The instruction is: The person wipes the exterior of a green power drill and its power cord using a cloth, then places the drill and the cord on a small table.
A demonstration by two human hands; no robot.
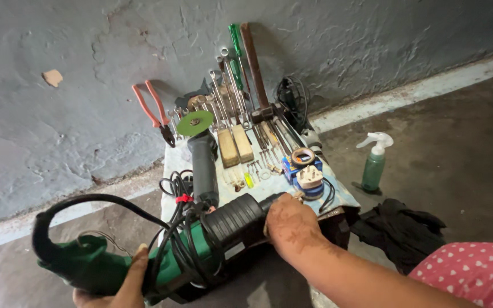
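Green power drill point(166, 259): left hand point(122, 285) closed under its rear handle, right hand point(289, 222) clasping its black front. Beyond the grip lie an angle grinder point(202, 154) and spanners point(223, 97); a spray bottle point(375, 162) stands rightward.

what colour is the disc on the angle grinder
The disc is green, seen in the head view.

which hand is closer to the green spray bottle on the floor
Right. The right hand grips the front of the green power tool, just left of the spray bottle. The left hand holds the tool's rear handle, far to the left.
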